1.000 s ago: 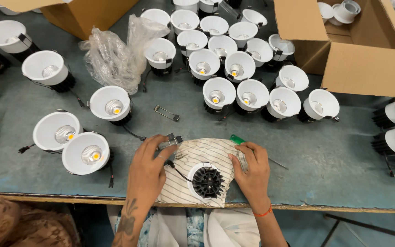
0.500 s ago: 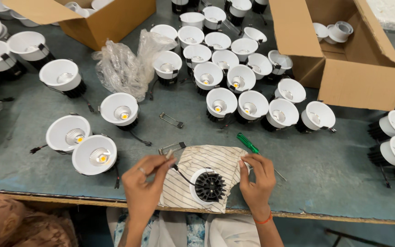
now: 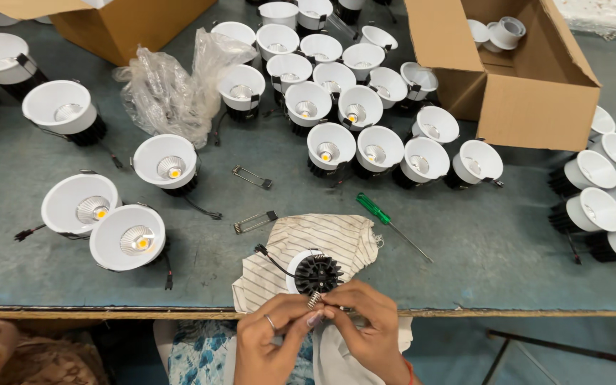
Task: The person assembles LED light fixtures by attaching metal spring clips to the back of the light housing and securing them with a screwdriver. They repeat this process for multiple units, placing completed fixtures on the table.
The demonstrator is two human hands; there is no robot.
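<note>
— Hands first: how do they sit?

— Left hand and right hand meet at the six o'clock edge of the table; fingertips of both are pressed together, pinching a small metal spring clip; that clip touches the black finned back of a downlight, which lies face down on a striped cloth.

— And around that?

— Two loose spring clips lie at ten o'clock of the cloth; a green-handled screwdriver lies at two o'clock; white downlights cluster at twelve, more at nine and three.

— Packages?

— An open brown cardboard box stands at one o'clock, white fittings inside; another brown box at eleven; a crumpled clear plastic bag lies just beside it.
</note>
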